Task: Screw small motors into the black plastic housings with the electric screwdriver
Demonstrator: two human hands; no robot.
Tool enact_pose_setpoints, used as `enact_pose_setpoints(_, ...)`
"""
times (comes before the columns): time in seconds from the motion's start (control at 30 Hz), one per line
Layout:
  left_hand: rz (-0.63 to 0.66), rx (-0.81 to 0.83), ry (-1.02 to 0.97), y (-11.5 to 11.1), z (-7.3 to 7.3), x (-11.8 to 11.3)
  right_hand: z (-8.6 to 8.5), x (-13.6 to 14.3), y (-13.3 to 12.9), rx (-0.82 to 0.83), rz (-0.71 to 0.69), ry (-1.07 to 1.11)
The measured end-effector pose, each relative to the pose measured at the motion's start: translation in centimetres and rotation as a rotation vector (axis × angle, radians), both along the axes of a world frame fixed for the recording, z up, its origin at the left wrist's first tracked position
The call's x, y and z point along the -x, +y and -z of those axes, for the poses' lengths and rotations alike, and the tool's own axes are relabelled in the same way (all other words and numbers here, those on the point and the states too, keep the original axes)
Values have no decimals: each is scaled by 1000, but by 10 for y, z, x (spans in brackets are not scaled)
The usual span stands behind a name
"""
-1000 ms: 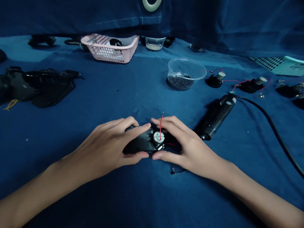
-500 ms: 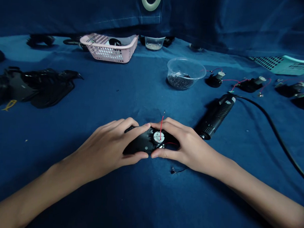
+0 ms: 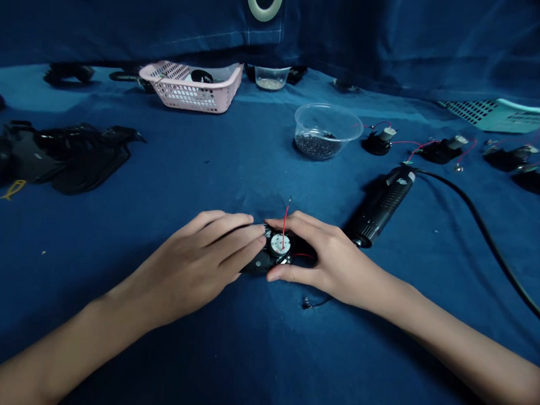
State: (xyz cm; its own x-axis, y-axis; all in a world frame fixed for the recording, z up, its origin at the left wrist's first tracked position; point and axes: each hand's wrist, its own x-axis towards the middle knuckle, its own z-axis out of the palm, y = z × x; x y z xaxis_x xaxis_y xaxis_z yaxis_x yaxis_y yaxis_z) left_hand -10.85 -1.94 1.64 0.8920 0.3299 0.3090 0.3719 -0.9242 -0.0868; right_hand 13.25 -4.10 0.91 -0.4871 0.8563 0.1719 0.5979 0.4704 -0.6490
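A black plastic housing [image 3: 258, 263] lies on the blue cloth between my hands. Set in it is a round white motor end [image 3: 280, 244], from which a red wire [image 3: 286, 221] stands up. My right hand [image 3: 324, 251] grips the housing's right end, thumb on the near side and fingers on the far side. My left hand [image 3: 210, 253] lies over the left part, its fingers close together on top and its thumb mostly hidden. A dark wire with a small metal end [image 3: 308, 302] sticks out below my right hand.
A black electric screwdriver [image 3: 385, 203] with a cable lies right of my hands. Beyond are a clear bowl of small dark screws [image 3: 320, 145], wired motor parts [image 3: 378, 141], a pink basket [image 3: 198, 96] and a green basket [image 3: 507, 116]. Black plastic parts [image 3: 77, 154] lie left.
My left hand has shifted from gripping the housing's edges to lying over its top, with the fingers further across. My right hand keeps its grip.
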Motion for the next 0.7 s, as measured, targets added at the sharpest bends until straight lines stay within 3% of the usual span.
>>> enact_pose_setpoints(0.57,22,8,-16,-4,-1,-1,2,-3,-3,-110,-93,-69)
enact_pose_setpoints(0.7,6,25,-5,-1,-1,1,0,-9,1,-46,-144,-52)
